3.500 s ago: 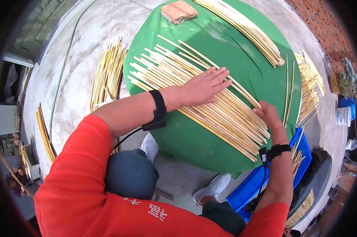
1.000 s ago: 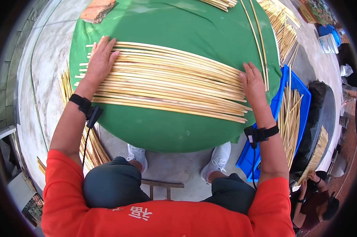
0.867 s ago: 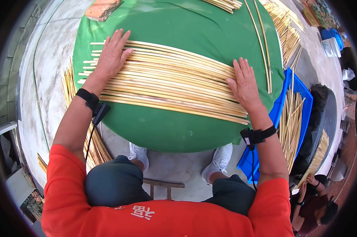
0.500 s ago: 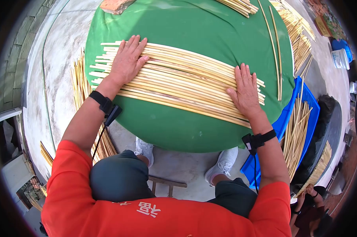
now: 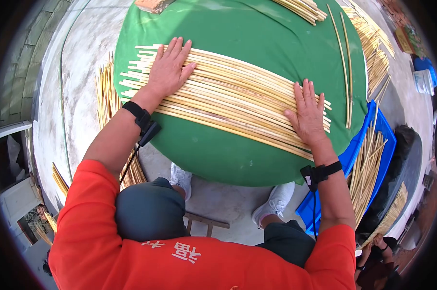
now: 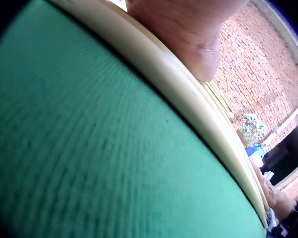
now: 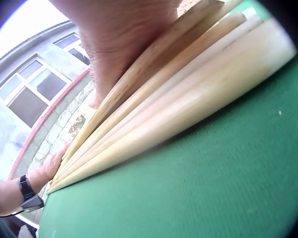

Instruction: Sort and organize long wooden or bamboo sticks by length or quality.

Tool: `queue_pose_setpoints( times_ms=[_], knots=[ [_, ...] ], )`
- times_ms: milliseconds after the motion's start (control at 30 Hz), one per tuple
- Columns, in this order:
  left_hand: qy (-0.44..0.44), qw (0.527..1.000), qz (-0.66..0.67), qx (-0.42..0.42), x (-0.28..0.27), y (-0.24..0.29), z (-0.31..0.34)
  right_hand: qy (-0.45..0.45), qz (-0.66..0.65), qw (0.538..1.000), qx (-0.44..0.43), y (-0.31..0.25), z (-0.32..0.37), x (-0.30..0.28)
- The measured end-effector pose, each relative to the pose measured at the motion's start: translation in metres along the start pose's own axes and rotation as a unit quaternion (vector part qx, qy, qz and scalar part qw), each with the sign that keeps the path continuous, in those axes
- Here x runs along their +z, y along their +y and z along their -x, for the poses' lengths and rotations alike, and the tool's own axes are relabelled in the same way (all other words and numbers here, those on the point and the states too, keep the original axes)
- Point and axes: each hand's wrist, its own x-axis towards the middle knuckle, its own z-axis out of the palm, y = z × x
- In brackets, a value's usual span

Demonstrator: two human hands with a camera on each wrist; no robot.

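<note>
A flat row of pale yellow stalks [image 5: 233, 92] lies side by side on the round table's green cloth [image 5: 213, 150]. My left hand [image 5: 170, 70] rests palm down across their left part, fingers straight and pointing away from me. Near the right ends my right hand [image 5: 307, 118] lies on them in the same way, fingers extended. The left ends are uneven and stick out past the left hand. In the left wrist view the nearest stalk [image 6: 188, 104] runs under the hand's edge. The right wrist view shows several stalks [image 7: 154, 114] beneath the right palm.
A brick [image 5: 153, 5] sits at the table's far left, and another stalk bundle [image 5: 303, 9] at the far edge. Two loose stalks [image 5: 348, 72] lie on the right. Beside the table stands a blue crate [image 5: 385, 130] of stalks. More stalks [image 5: 107, 92] are on the ground at left.
Earlier my right hand held a stalk's end at the row's far side; now it lies flat on the row. Both hands have moved inward over the last second. The far-side stalks now lie closer together.
</note>
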Motion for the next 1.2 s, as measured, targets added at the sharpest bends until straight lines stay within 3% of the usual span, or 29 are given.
queue_pose_setpoints(
  times_ms=[333, 400, 433, 633, 700, 733, 800, 1200],
  knots=[
    [-0.002, 1.0, -0.021, 0.0, 0.002, -0.002, 0.002, -0.01, -0.004, 1.0, 0.018, -0.009, -0.001, -0.006],
    [-0.008, 1.0, -0.022, 0.002, 0.001, -0.001, 0.0, 0.022, -0.032, 0.998, -0.042, -0.019, 0.0, -0.011],
    [-0.006, 1.0, -0.023, 0.001, 0.0, -0.001, 0.0, -0.026, -0.07, 0.996, -0.058, -0.032, 0.003, -0.007],
    [-0.042, 0.998, -0.047, -0.014, -0.008, 0.009, 0.0, -0.026, -0.01, 0.998, -0.061, -0.037, 0.002, -0.007],
    [-0.045, 0.998, -0.034, 0.034, -0.009, 0.025, -0.002, -0.029, -0.008, 0.998, -0.059, -0.038, 0.004, -0.005],
    [-0.036, 0.993, 0.068, 0.085, -0.01, 0.047, -0.001, -0.029, -0.005, 0.998, -0.061, -0.039, 0.002, -0.005],
    [-0.034, 0.99, 0.081, 0.106, -0.006, 0.059, 0.0, -0.027, -0.004, 0.998, -0.058, -0.038, 0.003, -0.005],
    [-0.03, 0.993, 0.066, 0.093, -0.005, 0.068, 0.0, -0.059, -0.021, 0.997, -0.053, -0.037, 0.0, -0.007]
  ],
)
